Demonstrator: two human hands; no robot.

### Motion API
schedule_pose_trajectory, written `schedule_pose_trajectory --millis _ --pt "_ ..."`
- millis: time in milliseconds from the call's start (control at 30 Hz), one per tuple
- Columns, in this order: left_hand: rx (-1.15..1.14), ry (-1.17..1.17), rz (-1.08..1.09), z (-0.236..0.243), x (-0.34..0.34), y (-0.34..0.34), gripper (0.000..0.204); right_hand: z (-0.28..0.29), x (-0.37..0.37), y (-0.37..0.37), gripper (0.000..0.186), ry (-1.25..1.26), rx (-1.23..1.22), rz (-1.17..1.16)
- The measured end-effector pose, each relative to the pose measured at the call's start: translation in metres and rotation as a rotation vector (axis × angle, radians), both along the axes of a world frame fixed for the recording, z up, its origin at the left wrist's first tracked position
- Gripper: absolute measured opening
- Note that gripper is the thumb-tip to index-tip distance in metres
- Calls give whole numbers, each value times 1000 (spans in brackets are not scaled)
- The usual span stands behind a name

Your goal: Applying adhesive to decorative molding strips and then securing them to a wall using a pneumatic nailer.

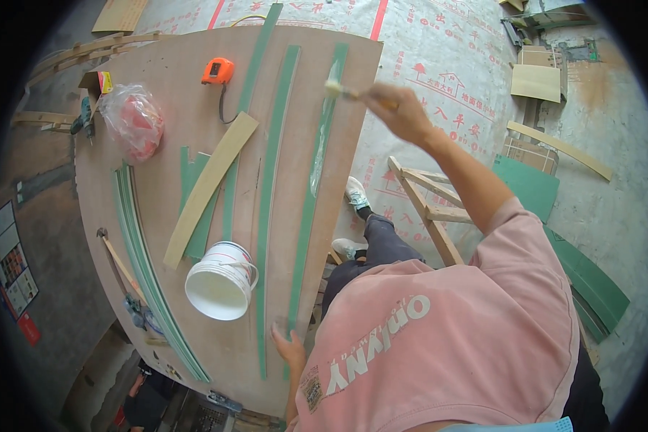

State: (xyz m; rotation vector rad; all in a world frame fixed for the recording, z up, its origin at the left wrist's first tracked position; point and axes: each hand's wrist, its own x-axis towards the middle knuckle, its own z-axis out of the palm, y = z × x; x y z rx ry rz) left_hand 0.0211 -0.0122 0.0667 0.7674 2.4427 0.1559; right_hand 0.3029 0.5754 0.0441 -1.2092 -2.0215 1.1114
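Note:
My right hand point(403, 111) is shut on a paintbrush point(353, 94), its bristles over the rightmost green strip point(306, 245) on the large board point(353, 137), where a wet white streak runs along the strip. My left hand point(289, 347) touches that strip's lower end, fingers apart. More green strips point(270, 209) lie lengthwise to the left, some stacked at the far left. A pale yellow plank point(210, 189) lies diagonally over some. A white bucket point(216, 291) stands on the board left of my left hand.
On the board are an orange tape measure point(217, 70), bagged red item point(133, 126), drill point(86, 119) and hammer point(119, 263). A wooden trestle point(428, 212) stands to the right, with green panels point(525, 187) beyond. Another person point(147, 403) is below the board's lower left.

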Motion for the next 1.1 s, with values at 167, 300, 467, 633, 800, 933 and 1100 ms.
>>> schedule_pose_trajectory --millis 167,300,467,633,800,933,1100 --pt "60 -36 63 -10 12 21 53 -2 0 3 19 140 -184 -89" --pt "56 31 119 -19 11 19 45 -30 13 82 21 229 -61 -327" --pt "56 36 187 -15 16 27 39 -11 5 94 20 323 97 -292" --pt "72 70 147 -21 13 21 34 -19 10 76 18 229 28 -192" --pt "66 75 148 -17 15 30 34 -20 12 98 18 278 188 -303" --pt "66 64 153 -21 12 21 35 -19 16 59 17 65 197 -134" --pt "88 44 133 -21 9 20 37 -13 18 47 16 150 31 -98"
